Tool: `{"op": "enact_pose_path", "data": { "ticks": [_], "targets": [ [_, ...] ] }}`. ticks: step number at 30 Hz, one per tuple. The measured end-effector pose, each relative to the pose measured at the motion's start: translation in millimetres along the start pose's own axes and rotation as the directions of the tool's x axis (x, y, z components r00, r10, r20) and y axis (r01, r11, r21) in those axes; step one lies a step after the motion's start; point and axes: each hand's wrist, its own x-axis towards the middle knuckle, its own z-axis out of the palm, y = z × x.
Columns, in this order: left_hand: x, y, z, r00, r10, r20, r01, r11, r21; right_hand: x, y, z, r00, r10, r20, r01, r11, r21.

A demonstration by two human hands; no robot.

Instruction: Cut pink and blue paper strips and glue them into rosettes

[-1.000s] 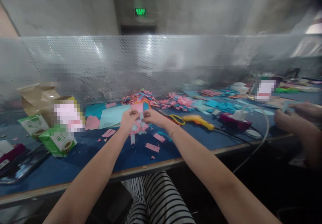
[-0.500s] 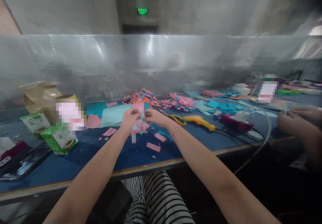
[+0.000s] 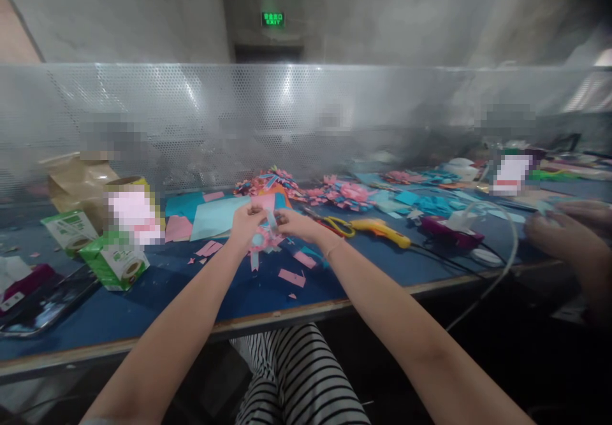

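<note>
Both my hands meet above the middle of the blue table (image 3: 191, 297). My left hand (image 3: 245, 223) and my right hand (image 3: 295, 223) are closed, pinching a small pink and light-blue paper flower (image 3: 264, 239) between them. A paper strip hangs down from the flower. Pink paper scraps (image 3: 291, 277) lie on the table just below it.
Finished paper flowers (image 3: 342, 194), coloured paper sheets (image 3: 215, 218), yellow-handled scissors (image 3: 335, 224) and a yellow glue gun (image 3: 380, 229) lie beyond my hands. Green cartons (image 3: 112, 260) and a phone (image 3: 41, 310) sit left. Another person's hands (image 3: 564, 234) work at the right. A perforated metal screen (image 3: 287, 119) backs the table.
My hands stay together on the paper flower with only slight finger shifts. The view has drifted a little.
</note>
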Motion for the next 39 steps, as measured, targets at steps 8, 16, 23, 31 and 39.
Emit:
{"op": "enact_pose_path", "data": {
  "ticks": [8, 16, 23, 31, 39],
  "targets": [
    [-3.5, 3.6, 1.8, 1.0, -0.012, -0.005, 0.012, 1.0, -0.022, 2.3, 3.3, 0.5, 0.999, -0.041, -0.004, 0.041, 0.995, -0.087],
    [-4.1, 4.2, 2.1, 1.0, -0.011, 0.006, 0.011, 1.0, -0.02, 2.5, 3.7, 1.1, 0.997, -0.071, -0.005, 0.069, 0.988, -0.135],
    [-4.6, 5.0, 3.5, 1.0, -0.024, -0.014, 0.024, 1.0, -0.018, 3.5, 3.7, 1.6, 0.997, -0.081, -0.004, 0.079, 0.981, -0.176],
    [-5.7, 5.2, 3.7, 1.0, -0.014, 0.001, 0.014, 0.999, -0.043, 2.8, 4.1, 3.0, 0.994, -0.112, 0.002, 0.11, 0.972, -0.207],
    [-7.1, 7.7, 4.1, 0.999, -0.035, -0.009, 0.035, 0.997, -0.065, 1.4, 2.5, 5.0, 0.997, -0.078, -0.009, 0.075, 0.979, -0.19]
  ]
}}
